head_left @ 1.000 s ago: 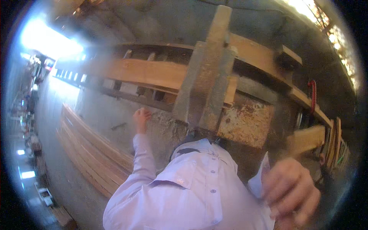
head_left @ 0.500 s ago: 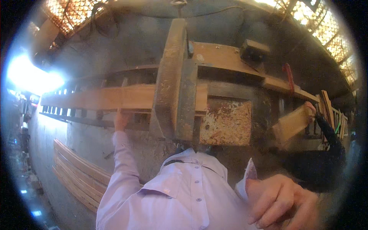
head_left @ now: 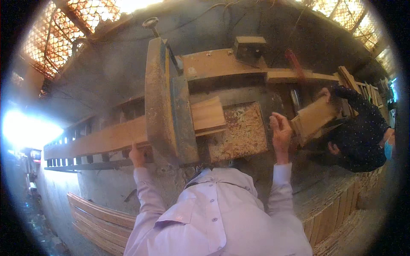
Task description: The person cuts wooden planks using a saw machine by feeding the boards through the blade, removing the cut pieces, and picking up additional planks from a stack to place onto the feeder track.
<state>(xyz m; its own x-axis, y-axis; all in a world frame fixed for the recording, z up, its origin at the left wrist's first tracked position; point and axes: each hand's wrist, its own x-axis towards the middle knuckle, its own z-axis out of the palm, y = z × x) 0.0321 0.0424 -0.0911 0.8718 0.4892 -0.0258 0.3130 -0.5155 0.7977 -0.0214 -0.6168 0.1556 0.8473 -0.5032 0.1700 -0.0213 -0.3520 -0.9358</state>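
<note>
Long board in the machine, left hand at its edge

On my head view, glare floods the far left, below wire mesh. A stack of planks lies low on the left. The long board lies above it, reaching the tall, worn machine upright. Wood pieces show just right of this upright; I cannot tell whether they are the same board. Next comes a rust-flecked plate, then a bundle of boards under the hand of a co-worker in dark speckled clothing. More planks line the lower right.

My left forearm reaches up and forward, fingertips at the board's near edge; whether they grasp it I cannot tell. My right hand is raised between plate and bundle, fingers loosely bent and released, pointing upward.
</note>
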